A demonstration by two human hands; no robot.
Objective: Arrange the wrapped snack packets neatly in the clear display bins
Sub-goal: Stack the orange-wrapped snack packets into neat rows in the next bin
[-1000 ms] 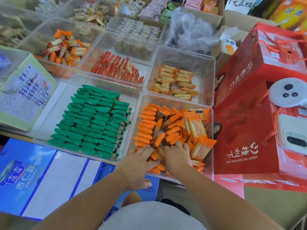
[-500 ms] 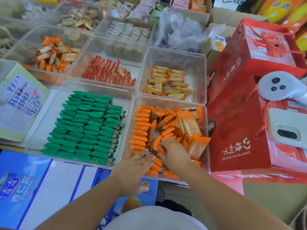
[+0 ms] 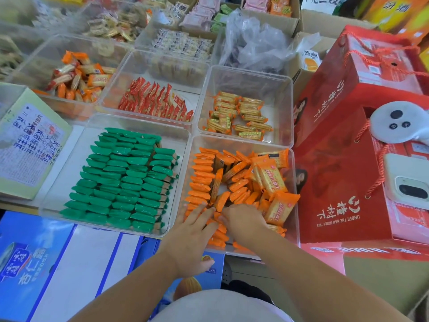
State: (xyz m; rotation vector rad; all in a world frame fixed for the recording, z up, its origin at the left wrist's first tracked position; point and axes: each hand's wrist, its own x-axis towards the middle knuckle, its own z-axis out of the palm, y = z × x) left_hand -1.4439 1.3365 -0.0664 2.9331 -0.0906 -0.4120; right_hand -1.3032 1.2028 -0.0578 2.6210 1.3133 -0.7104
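Observation:
A clear bin (image 3: 241, 141) at front centre holds orange packets (image 3: 200, 173), stacked in a neat column along its left side and jumbled in the middle. Larger square orange packets (image 3: 271, 175) lean at its right. My left hand (image 3: 192, 233) lies with straight fingers on the packets at the bin's front left. My right hand (image 3: 243, 223) is beside it, fingers curled round a tilted orange packet (image 3: 221, 201) between both hands. The neighbouring bin holds tidy rows of green packets (image 3: 125, 180).
Behind stand bins of yellow-orange packets (image 3: 239, 117), red packets (image 3: 157, 101) and mixed orange packets (image 3: 79, 77). A red gift box (image 3: 343, 182) with a white controller (image 3: 394, 122) and a phone (image 3: 408, 182) crowds the right. A blue carton (image 3: 46, 263) lies in front, a labelled green carton (image 3: 27, 145) at left.
Both hands have moved forward from the bin's front edge into the orange packets. The right hand has closed on a loose packet in the middle, and the camera has shifted slightly.

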